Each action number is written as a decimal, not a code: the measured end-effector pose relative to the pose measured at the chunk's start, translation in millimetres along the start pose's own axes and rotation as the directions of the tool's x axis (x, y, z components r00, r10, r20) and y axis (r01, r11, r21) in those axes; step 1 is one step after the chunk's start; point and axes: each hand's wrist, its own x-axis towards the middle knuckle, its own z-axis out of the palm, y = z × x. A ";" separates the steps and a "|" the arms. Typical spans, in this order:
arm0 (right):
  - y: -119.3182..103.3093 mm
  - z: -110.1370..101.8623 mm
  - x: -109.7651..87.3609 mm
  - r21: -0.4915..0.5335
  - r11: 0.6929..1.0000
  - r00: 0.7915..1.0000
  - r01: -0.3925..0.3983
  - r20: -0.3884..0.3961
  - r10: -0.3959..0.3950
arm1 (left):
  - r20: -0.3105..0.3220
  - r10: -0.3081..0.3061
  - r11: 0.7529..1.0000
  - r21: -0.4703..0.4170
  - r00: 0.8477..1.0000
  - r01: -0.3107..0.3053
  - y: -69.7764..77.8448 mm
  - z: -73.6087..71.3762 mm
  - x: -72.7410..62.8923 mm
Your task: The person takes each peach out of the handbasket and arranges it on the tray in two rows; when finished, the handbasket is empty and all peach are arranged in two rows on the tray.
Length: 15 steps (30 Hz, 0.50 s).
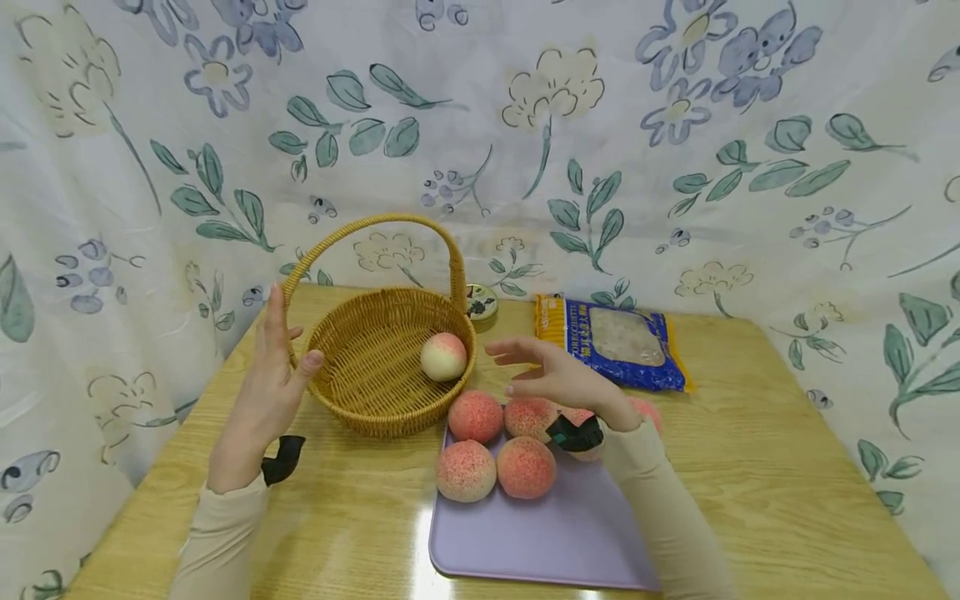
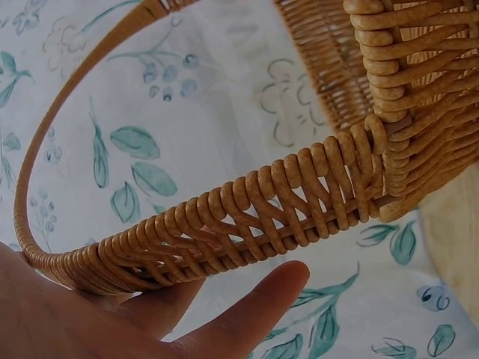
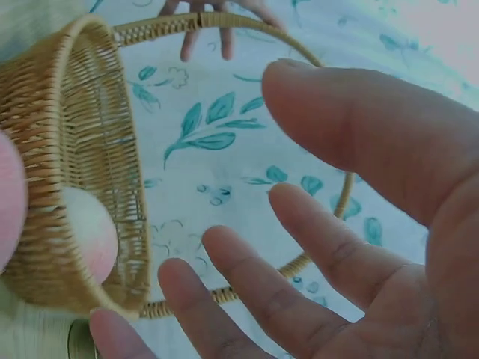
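A wicker basket with a tall arched handle stands on the table, one pale pink-and-cream peach inside against its right wall. My left hand is held up at the basket's left side, fingers extended beside the handle's base; in the left wrist view the thumb and fingers lie along the handle without curling round it. To the right of the basket, my right hand hovers over the peaches, fingers spread and loosely bent, nothing in them. The right wrist view shows its palm and fingertips facing the basket.
Several pink peaches fill the far part of a lilac tray, which lies right of the basket. Behind are a blue-and-yellow pasta bag and a small round tin. A flowered curtain hangs along the table's back edge.
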 end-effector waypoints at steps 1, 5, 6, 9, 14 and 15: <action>-0.9 -1.3 7.1 0.007 1.000 1.000 -0.006 0.003 0.006 | -0.002 0.004 1.000 -0.001 1.000 -0.004 -0.2 0.1 0.1; -2.5 -5.3 35.7 0.044 0.999 1.000 -0.014 0.006 0.014 | -0.007 0.024 1.000 -0.003 1.000 -0.024 -2.0 0.9 0.0; -2.2 -5.8 42.7 0.053 0.998 1.000 -0.014 0.009 0.014 | -0.010 0.029 1.000 -0.002 1.000 -0.029 -2.4 1.2 -0.1; 0.5 -5.5 62.0 0.094 0.995 0.999 -0.030 0.019 0.028 | -0.013 0.032 0.999 0.000 0.999 -0.032 -3.2 1.9 -0.6; 6.3 2.6 89.7 0.160 0.985 0.998 -0.068 0.018 0.065 | -0.019 0.026 1.000 0.012 0.999 -0.026 -2.3 1.5 -1.2; 7.8 5.0 94.4 0.162 0.984 0.997 -0.075 0.012 0.074 | -0.019 0.026 1.000 0.012 0.999 -0.025 -1.8 1.2 -1.1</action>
